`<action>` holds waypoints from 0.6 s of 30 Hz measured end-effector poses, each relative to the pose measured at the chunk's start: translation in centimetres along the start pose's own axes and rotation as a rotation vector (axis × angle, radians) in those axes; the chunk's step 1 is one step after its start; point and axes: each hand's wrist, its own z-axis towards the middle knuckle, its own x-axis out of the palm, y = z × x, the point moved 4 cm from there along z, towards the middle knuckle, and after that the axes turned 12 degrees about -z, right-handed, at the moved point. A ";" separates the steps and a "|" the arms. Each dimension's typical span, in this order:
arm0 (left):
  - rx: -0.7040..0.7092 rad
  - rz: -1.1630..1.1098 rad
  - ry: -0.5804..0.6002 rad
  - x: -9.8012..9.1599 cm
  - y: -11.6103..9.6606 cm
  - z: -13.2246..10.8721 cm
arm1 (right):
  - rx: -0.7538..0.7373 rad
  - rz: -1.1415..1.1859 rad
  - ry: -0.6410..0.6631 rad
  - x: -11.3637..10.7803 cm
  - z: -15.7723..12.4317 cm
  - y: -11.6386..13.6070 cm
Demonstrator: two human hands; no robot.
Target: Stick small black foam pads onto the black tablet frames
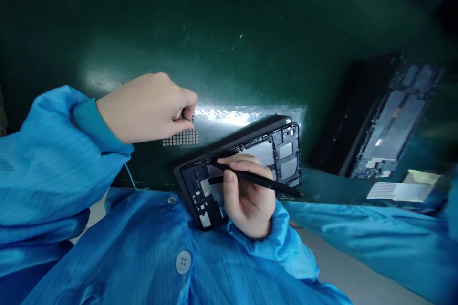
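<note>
My right hand [250,195] grips a slim black pen-like tool [263,181], its tip pointing left at the upper edge of an opened phone body [286,152]. That body shows dark frame parts, grey plates and small white labels; it lies tilted in a black holder [229,139] close to my blue coat. My left hand [150,107] has thumb and forefinger pinched together over a clear sheet [250,113] bearing rows of small grey squares [181,139]. Whatever sits between those fingertips is hidden.
On the right of the green table [214,24] lies another opened phone body [393,119] beside a black block-like holder [350,114]. Nearer the front edge rests a white striped strip with a yellowish piece [404,190]. A blue sleeve [358,228] crosses at lower right.
</note>
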 end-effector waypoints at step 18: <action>0.086 -0.054 -0.013 0.1 0.9 0.4 | -0.114 0.006 0.548 1.0 10.9 -3.0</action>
